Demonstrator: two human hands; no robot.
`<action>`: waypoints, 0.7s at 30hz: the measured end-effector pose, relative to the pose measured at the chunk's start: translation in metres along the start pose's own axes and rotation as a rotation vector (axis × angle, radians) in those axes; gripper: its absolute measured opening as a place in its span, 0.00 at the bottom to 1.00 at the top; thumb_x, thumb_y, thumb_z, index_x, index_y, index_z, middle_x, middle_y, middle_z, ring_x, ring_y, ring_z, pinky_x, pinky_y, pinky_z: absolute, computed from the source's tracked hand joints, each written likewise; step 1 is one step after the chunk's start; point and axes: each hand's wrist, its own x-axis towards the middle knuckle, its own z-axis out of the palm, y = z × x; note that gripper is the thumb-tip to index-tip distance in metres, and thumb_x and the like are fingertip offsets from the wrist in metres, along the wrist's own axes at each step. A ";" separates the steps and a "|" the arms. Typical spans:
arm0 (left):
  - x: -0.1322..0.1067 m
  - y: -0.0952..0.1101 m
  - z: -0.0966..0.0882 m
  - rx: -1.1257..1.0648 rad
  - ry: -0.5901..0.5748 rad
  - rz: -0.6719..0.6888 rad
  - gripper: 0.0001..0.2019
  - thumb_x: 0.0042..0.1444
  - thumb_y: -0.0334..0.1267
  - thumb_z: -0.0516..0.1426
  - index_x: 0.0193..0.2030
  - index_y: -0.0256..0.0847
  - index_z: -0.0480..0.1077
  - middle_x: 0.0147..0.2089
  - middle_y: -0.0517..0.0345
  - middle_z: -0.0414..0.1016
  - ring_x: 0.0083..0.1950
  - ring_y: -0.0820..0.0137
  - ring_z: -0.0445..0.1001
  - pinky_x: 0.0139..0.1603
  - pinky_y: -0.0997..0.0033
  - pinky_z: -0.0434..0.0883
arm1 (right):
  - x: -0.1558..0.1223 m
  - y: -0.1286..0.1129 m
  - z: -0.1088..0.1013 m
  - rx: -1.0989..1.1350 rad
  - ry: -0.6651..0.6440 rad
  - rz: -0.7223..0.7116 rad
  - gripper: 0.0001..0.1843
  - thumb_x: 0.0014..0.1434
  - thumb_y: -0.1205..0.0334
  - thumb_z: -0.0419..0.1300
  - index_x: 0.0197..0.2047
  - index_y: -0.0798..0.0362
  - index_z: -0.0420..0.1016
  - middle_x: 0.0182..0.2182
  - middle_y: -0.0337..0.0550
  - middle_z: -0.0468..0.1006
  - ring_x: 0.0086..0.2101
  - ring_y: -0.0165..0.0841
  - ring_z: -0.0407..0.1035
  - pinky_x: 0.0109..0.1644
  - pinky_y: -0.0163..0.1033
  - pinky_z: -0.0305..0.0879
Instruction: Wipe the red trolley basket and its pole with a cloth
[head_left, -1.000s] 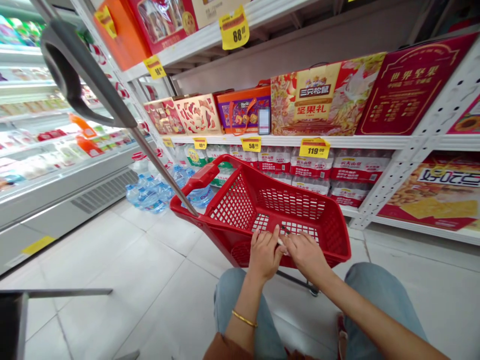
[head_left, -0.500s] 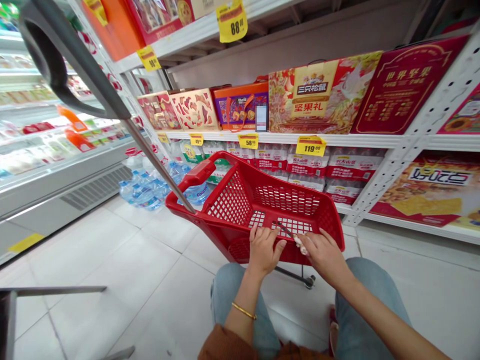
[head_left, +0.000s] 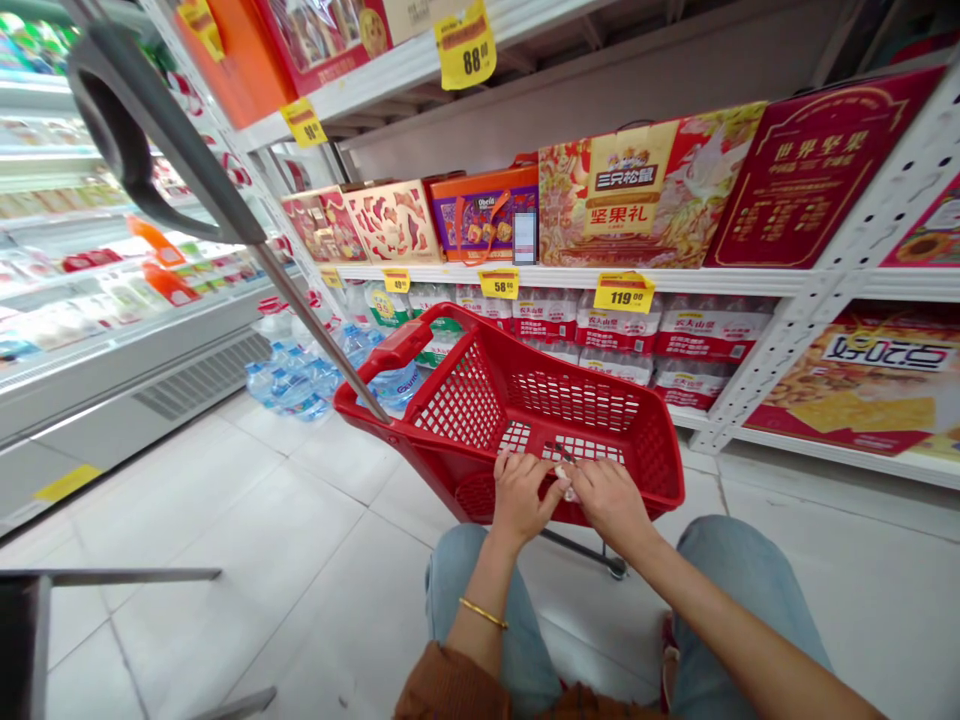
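Landmark: red trolley basket (head_left: pixel 654 432); all positions are referred to it.

Change noted: half a second ago the hands were spread apart along the basket's near rim, with the white piece carried by the right alone. Now the hands have been brought together over that rim, much as seen one second ago. The basket is little shifted in view.

Grip, right hand (head_left: pixel 613 502): fingers bent and drawn nearly closed; a small white piece (head_left: pixel 568 489) appears to be pinched by the tips. Grip, left hand (head_left: pixel 520 497): fingers loosely curled over the near rim, thumb stretched to the same piece, contact apparent. Whether the left thumb and forefinger are fully closed on it cannot be told.

The white piece is located between the two hands, at the basket's near rim. A thin dark strip (head_left: pixel 560 453) is seen just past the fingertips, over the basket's floor grid; whether it is joined to the piece could not be resolved.

Meaning, as judged: two-handed handling of the piece has been resumed, and no release is indicated.

Surroundings: bottled-water packs (head_left: pixel 616 332) are shelved beyond the basket's far rim; loose blue bottles (head_left: pixel 289 380) are stood on the floor past its handle end.
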 end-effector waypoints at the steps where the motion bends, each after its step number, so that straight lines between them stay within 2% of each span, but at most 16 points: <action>1: 0.000 -0.001 -0.001 0.009 -0.005 0.003 0.11 0.62 0.48 0.53 0.43 0.47 0.72 0.37 0.60 0.74 0.45 0.66 0.69 0.63 0.57 0.52 | 0.000 0.002 -0.002 -0.002 -0.011 -0.010 0.13 0.64 0.66 0.53 0.50 0.54 0.72 0.36 0.46 0.75 0.37 0.36 0.65 0.50 0.43 0.57; 4: 0.001 -0.002 -0.001 0.027 -0.012 0.005 0.11 0.62 0.48 0.54 0.42 0.47 0.72 0.36 0.61 0.75 0.45 0.67 0.70 0.62 0.59 0.54 | -0.001 0.004 -0.007 0.006 -0.010 -0.020 0.13 0.64 0.68 0.53 0.50 0.53 0.72 0.37 0.45 0.76 0.38 0.36 0.65 0.56 0.46 0.54; 7: 0.001 -0.002 -0.001 0.024 -0.008 0.005 0.11 0.62 0.48 0.53 0.42 0.46 0.72 0.36 0.60 0.75 0.44 0.67 0.70 0.62 0.59 0.53 | -0.004 0.006 -0.009 0.020 -0.006 -0.006 0.13 0.63 0.69 0.52 0.49 0.53 0.72 0.39 0.45 0.77 0.39 0.36 0.66 0.56 0.46 0.53; 17: 0.001 0.001 0.001 -0.008 0.033 -0.019 0.13 0.63 0.49 0.51 0.39 0.44 0.72 0.36 0.60 0.75 0.44 0.67 0.69 0.62 0.57 0.53 | -0.032 0.028 -0.012 0.024 -0.005 0.013 0.14 0.63 0.68 0.53 0.51 0.55 0.71 0.43 0.48 0.76 0.42 0.37 0.66 0.55 0.46 0.57; 21: 0.001 0.004 0.002 -0.011 0.056 -0.032 0.12 0.62 0.48 0.53 0.38 0.44 0.72 0.36 0.59 0.75 0.44 0.66 0.69 0.62 0.57 0.53 | -0.026 0.021 -0.010 0.025 -0.011 0.031 0.15 0.62 0.69 0.54 0.52 0.56 0.71 0.45 0.52 0.75 0.44 0.39 0.66 0.50 0.44 0.62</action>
